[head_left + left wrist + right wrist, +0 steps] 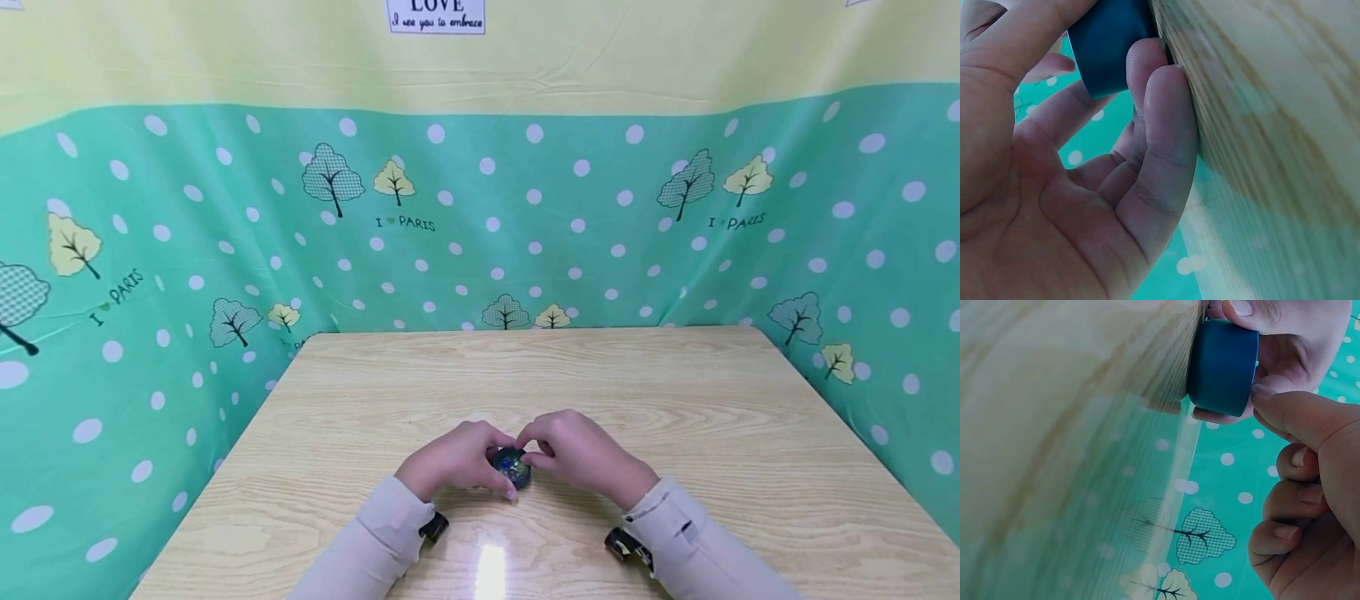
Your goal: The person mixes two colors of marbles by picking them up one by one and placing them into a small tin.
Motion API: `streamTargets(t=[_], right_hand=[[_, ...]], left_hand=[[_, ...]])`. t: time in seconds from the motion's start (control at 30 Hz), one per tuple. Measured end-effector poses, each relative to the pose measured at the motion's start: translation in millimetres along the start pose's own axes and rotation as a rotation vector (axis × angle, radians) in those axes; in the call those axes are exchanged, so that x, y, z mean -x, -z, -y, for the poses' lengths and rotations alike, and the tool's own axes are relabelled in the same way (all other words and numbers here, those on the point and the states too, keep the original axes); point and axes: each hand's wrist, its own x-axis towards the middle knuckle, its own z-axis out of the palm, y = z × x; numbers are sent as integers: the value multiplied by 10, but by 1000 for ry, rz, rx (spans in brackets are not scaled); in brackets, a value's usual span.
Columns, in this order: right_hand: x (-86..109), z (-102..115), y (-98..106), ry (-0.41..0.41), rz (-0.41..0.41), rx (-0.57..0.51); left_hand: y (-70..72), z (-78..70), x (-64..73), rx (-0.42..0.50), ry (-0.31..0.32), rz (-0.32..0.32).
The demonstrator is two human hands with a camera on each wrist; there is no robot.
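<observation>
A small blue round metal tin (512, 468) stands on the tabletop between both hands; its top looks dark and glittery from above. My left hand (467, 457) grips it from the left, thumb on the near side and fingers round the far side. In the right wrist view the tin's smooth blue wall (1222, 367) shows, with the left thumb on it. Thumb and forefinger of my right hand (577, 450) come together at the tin's upper rim, the other fingers curled. I cannot tell whether they pinch anything.
The wood-grain table (360, 392) runs out on all sides of the hands. A green and yellow patterned cloth (450, 183) hangs behind and along both sides. Dark wrist straps (626, 546) show below the light sleeves (705, 542).
</observation>
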Motion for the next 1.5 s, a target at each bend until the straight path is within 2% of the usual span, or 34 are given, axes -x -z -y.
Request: streamTargets(t=[0.4, 0.63, 0.9, 1.17, 1.37, 1.5], right_hand=[[29, -48, 57, -29, -17, 17], [92, -71, 127, -74, -14, 67], [207, -143, 235, -160, 43, 60], [333, -270, 352, -227, 113, -18], [383, -383, 443, -247, 157, -85], [425, -454, 493, -281, 196, -93]], left_hand=[[6, -11, -13, -6, 29, 6], [-6, -12, 0, 5, 31, 7], [-8, -27, 6, 18, 45, 4], [-16, -30, 9, 19, 58, -9], [-9, -30, 19, 15, 67, -15], [-10, -33, 29, 26, 71, -13]])
